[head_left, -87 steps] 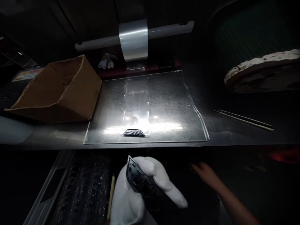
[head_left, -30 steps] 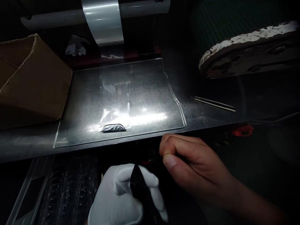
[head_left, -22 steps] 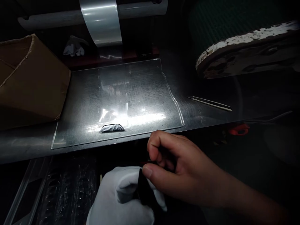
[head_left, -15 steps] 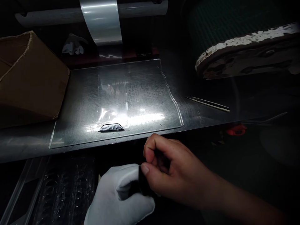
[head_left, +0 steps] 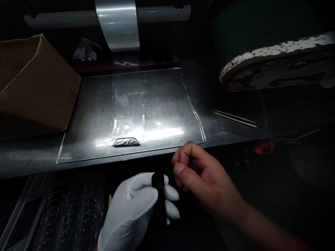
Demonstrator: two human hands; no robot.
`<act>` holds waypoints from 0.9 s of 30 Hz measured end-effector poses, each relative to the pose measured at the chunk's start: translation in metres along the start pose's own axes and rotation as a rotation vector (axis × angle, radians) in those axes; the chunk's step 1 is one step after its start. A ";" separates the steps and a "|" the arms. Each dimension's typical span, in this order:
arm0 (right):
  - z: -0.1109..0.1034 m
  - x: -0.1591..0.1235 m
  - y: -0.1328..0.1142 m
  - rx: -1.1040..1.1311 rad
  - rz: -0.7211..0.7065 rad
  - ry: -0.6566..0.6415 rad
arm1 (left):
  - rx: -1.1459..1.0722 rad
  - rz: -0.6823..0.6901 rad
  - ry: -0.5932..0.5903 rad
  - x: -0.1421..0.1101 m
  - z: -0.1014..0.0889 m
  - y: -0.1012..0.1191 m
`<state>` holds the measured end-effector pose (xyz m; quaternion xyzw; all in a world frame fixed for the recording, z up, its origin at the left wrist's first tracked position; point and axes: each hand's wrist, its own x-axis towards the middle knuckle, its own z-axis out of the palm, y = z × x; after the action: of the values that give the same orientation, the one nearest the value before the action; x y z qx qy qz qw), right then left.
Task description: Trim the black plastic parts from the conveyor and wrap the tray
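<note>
- Dim surroundings; metal bench (head_left: 225,134), glare on its clear plate (head_left: 164,104).
- Dark piece (head_left: 158,193) in front of bench edge, long axis near upright in view, top end toward bench, leaning slightly left.
- Left hand (head_left: 132,205), gloved: pinches piece between thumb and fingers.
- Right hand (head_left: 205,176), bare: loosely curled just beside; whether it holds anything, cannot tell.

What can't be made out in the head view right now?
In the head view:
Dark piece: far side, hidden by itself and the left hand.
Right hand: whether it holds anything; its curled fingers block the view.
Box: left part, cut off by the left edge.
Tray: lower end, cut off by the bottom edge.
</note>
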<state>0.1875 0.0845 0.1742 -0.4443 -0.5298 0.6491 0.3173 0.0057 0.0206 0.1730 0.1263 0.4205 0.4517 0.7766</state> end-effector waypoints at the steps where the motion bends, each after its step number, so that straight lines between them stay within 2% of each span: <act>1: -0.003 0.000 0.004 -0.002 0.000 0.027 | -0.046 0.023 0.021 0.001 0.002 -0.001; 5: -0.008 0.000 0.018 -0.045 -0.005 0.079 | -0.063 0.077 0.134 0.004 0.006 0.000; 8: -0.006 -0.001 0.019 -0.130 -0.032 0.094 | -0.057 0.090 0.230 0.006 0.008 0.003; 14: 0.001 -0.003 0.009 -0.427 -0.274 0.045 | -0.165 0.093 0.290 0.008 0.011 0.003; 19: 0.006 0.001 0.009 -0.505 -0.393 0.025 | -0.248 0.126 0.277 0.007 0.013 0.003; 27: 0.012 0.004 0.008 -0.525 -0.432 0.014 | -0.420 0.105 0.153 0.006 0.007 -0.002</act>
<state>0.1754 0.0810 0.1660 -0.3926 -0.7587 0.4052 0.3258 0.0137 0.0258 0.1733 -0.0512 0.3676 0.5775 0.7271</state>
